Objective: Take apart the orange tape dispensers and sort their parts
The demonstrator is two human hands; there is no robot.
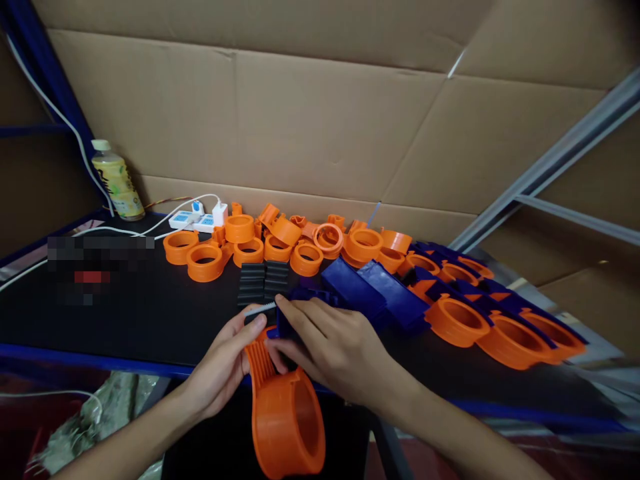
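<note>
At the table's front edge, my left hand (225, 363) is closed on an orange tape dispenser body (287, 423), whose big ring hangs downward in front of me. By my left thumb a grey toothed blade strip (261, 309) sticks out at the top of the piece. My right hand (340, 347) is wrapped round a dark blue plastic part (286, 325) pressed against the dispenser's upper end; the fingers hide much of the joint. Just beyond my hands lie black ribbed pieces (251, 283) in two stacks. Flat blue plastic pieces (353, 287) rest to their right.
Many orange rings (205, 261) are heaped along the back of the black table (200, 327). Orange-and-blue dispensers (515, 341) line the right side. At the back left are a white power strip (193, 221), cables and a drink bottle (119, 183). A cardboard wall (300, 127) stands behind.
</note>
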